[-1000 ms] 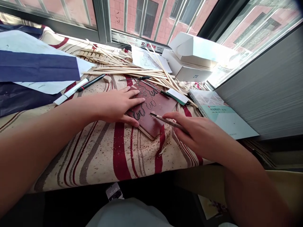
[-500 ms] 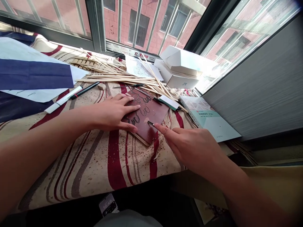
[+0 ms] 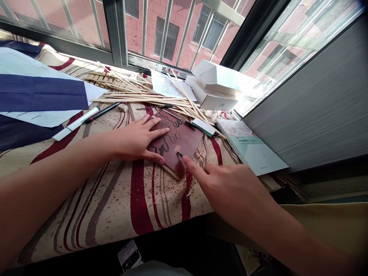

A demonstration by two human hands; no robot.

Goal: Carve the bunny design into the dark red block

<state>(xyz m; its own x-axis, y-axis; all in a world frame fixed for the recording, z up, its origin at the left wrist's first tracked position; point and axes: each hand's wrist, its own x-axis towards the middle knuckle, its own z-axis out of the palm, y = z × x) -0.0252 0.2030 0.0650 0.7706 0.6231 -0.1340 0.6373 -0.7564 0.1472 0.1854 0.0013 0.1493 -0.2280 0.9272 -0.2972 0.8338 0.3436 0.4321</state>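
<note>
My left hand [image 3: 136,140] lies spread flat on a reddish-brown wooden board [image 3: 186,140], pressing its lower left part. Black lines of a drawn figure [image 3: 169,130] cover the board, and a pale chipped spot [image 3: 177,149] shows near its middle. My right hand [image 3: 227,188] comes in from the lower right with the index finger stretched forward. A small carving tool [image 3: 179,154] sits under that finger, its dark tip on the board. The fingers hide most of its handle.
Striped cloth [image 3: 138,199] strewn with wood shavings covers the sill. Thin wooden strips [image 3: 149,97], a sketch sheet [image 3: 169,85], a white ZTE box [image 3: 212,100], a book [image 3: 247,147], two marker pens [image 3: 75,124] and navy paper [image 3: 37,92] surround the board. Window glass stands behind.
My right hand has moved toward the board, and its tool's tip now rests on the surface. The handle seen earlier is hidden by my fingers. My left hand stays in place.
</note>
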